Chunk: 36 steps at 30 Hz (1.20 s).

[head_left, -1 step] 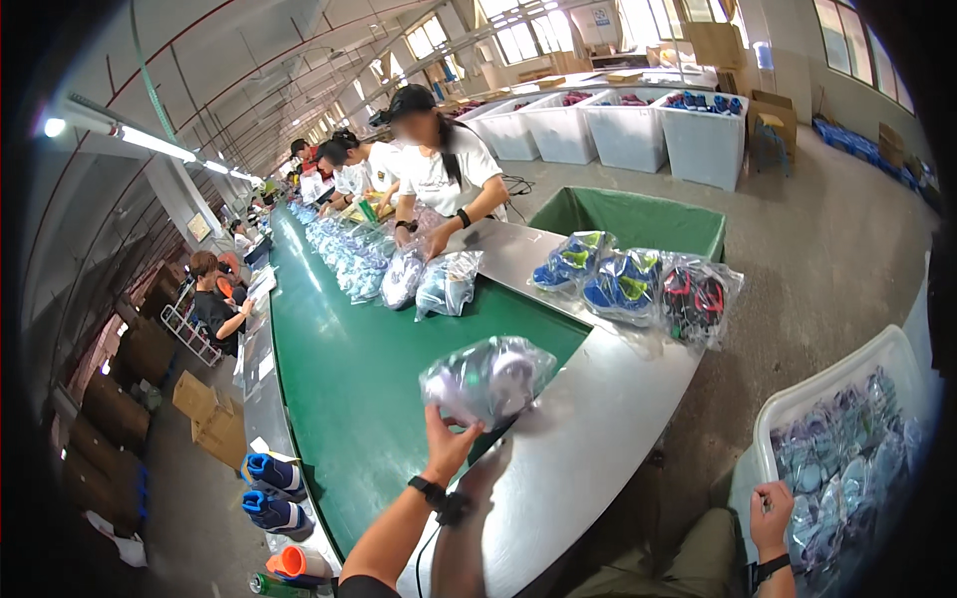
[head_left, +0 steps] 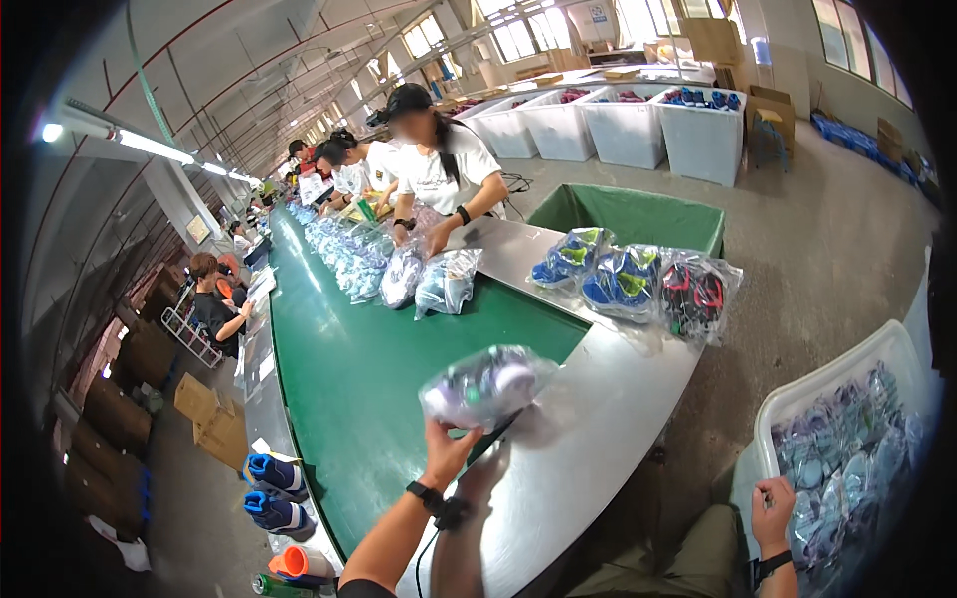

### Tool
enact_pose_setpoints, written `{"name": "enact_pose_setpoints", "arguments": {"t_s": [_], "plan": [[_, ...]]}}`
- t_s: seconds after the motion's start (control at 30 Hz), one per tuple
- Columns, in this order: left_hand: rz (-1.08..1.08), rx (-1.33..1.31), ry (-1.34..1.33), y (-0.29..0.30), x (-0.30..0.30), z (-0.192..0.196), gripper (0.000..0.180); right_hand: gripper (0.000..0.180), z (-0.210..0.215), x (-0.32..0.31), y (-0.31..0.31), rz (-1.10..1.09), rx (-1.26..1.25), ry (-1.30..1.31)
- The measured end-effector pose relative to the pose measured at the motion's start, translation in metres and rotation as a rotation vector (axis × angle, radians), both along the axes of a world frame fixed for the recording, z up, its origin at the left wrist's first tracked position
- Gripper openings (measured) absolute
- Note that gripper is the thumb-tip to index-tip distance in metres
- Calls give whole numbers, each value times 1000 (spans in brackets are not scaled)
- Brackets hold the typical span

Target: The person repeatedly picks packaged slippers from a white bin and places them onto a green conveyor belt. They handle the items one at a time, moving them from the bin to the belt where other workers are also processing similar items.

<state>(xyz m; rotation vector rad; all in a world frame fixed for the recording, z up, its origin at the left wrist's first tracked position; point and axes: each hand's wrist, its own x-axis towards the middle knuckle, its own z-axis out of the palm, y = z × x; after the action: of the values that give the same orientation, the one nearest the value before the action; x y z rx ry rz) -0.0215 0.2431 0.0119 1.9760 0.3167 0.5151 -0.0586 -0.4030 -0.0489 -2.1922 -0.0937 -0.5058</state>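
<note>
My left hand (head_left: 449,450) grips the lower edge of a clear plastic bag of pale lilac shoes (head_left: 483,384), lifted above the near end of the green conveyor belt (head_left: 399,359) and its metal edge. The bag is a little blurred. My right hand (head_left: 772,508) is closed at the lower right, against the near rim of a white bin (head_left: 766,439); whether anything is in its fingers is hidden. Bagged pale shoes (head_left: 827,468) fill that bin. Across the belt a person's hands (head_left: 439,237) touch other bagged pale shoes (head_left: 449,284).
Bagged blue shoes (head_left: 623,284) and a bagged black and red pair (head_left: 695,299) lie on the metal table (head_left: 648,369). Behind them stands a green bin (head_left: 638,211). Navy shoes (head_left: 274,493) and an orange cup (head_left: 304,563) stand left of the belt. White bins (head_left: 703,140) line the back.
The bag of lilac shoes in my left hand has tilted and its top has dropped slightly. My right hand has barely moved.
</note>
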Motion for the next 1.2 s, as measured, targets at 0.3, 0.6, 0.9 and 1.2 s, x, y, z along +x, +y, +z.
{"name": "enact_pose_setpoints", "arguments": {"t_s": [0.3, 0.6, 0.9, 1.2], "plan": [[-114, -746, 129, -5, -66, 31, 55, 2, 2, 0, 0, 11, -42, -1], [-232, -562, 241, -77, -43, 67, 105, 14, 58, -10, 55, 155, 137, 76], [-449, -958, 229, -205, -60, 84, 62, 61, 155, -26, 149, 559, -113, -236], [-541, -1035, 361, -305, -90, 92, 59, 42, 163, -44, 151, 329, -556, -462]]}}
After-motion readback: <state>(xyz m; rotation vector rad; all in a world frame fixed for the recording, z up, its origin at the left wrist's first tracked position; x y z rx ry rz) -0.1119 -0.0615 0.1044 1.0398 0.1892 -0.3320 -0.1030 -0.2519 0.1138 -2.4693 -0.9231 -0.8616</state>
